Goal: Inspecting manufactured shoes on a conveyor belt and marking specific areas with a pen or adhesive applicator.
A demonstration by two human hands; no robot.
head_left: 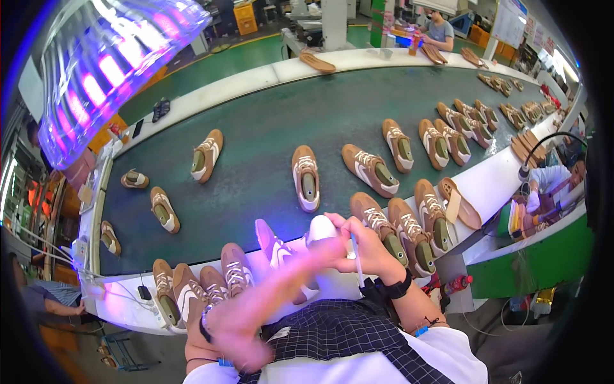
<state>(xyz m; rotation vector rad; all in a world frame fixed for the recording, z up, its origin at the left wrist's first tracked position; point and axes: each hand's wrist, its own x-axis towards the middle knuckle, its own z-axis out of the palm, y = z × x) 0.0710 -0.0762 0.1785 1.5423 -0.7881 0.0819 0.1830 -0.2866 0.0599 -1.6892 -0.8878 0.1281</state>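
My right hand (368,249) is closed around a thin white stick (357,261), its thumb and fingers bent near the tip. Touching its fingertips is a smooth white rounded object (322,229); I cannot make out its kind. My left hand (281,276) is smeared by motion, reaching across toward the right hand, so its fingers are unclear. Partly behind it, a pinkish-white lit sneaker (271,242) lies on the white ledge. Brown sneakers with white stripes flank both hands: a brown sneaker (236,265) on the left and another (372,214) on the right.
Beyond the ledge (128,291) a green conveyor belt (256,147) carries several brown sneakers. A loose sole (460,203) lies at the right. A lamp under clear plastic (118,70) hangs upper left. Other people sit at the far side (440,31) and right (551,179).
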